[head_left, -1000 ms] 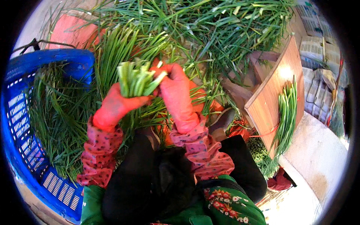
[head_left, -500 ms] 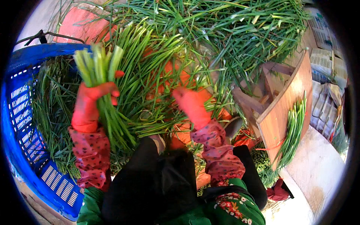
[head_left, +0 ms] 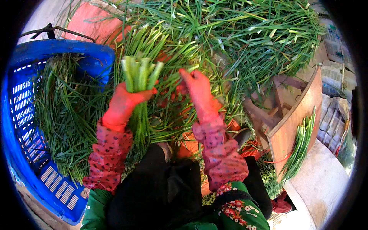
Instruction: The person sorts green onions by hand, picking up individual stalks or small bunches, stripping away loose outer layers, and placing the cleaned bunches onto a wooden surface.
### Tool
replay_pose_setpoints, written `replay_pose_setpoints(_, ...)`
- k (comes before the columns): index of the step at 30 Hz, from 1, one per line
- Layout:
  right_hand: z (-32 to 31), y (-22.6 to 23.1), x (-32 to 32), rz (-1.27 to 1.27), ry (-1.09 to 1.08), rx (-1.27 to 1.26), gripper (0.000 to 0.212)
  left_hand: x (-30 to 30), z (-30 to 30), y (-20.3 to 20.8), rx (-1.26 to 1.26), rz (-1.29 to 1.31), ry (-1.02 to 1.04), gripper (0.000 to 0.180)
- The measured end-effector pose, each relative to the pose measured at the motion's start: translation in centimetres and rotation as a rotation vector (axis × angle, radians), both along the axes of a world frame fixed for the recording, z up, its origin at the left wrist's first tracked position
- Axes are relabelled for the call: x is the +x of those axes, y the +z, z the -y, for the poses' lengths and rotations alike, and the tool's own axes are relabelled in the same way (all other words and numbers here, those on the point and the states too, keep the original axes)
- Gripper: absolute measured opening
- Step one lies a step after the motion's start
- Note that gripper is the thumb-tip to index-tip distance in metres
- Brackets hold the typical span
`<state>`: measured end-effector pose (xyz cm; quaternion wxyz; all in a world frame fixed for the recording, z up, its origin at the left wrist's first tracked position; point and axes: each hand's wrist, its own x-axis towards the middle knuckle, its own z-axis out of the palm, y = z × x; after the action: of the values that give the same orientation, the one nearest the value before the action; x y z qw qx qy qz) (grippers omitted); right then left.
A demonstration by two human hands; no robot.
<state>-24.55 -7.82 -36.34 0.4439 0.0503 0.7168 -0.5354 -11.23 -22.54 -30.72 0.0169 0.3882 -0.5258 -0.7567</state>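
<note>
My left hand [head_left: 128,101], in a red rubber glove, is closed round an upright bunch of chives [head_left: 140,74]. The thick pale cut ends stick up above the fist and the green leaves hang below it. To its right, my right hand [head_left: 197,90], gloved alike, has its fingers bent, with a pale chive stalk [head_left: 193,69] at the fingertips. Beneath both hands spread loose chives [head_left: 153,40], their pale ends toward the far side.
A blue slotted crate [head_left: 27,122] on the left holds more chives [head_left: 69,115]. A large chive heap [head_left: 249,34] lies at the far side. At right, a wooden stool [head_left: 295,119] lies tipped, with a chive bunch [head_left: 301,145] against its board. Newspapers [head_left: 333,76] lie beyond.
My left hand has moved right with the chive bunch, closer to my right hand. My right hand has risen slightly, and a stalk now shows at its fingertips. The whole view has shifted a little.
</note>
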Motion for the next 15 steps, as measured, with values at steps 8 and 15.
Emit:
replay_pose_setpoints(8, -4.5, 3.6, 0.1, -0.23, 0.381, 0.078, 0.03, -2.4, -0.5, -0.9, 0.384, -0.063, -0.382, 0.043)
replay_pose_setpoints(15, -8.0, 3.3, 0.5, -0.09, -0.03, 0.062, 0.02, -1.7, -0.8, 0.0, 0.44, -0.073, -0.385, 0.053)
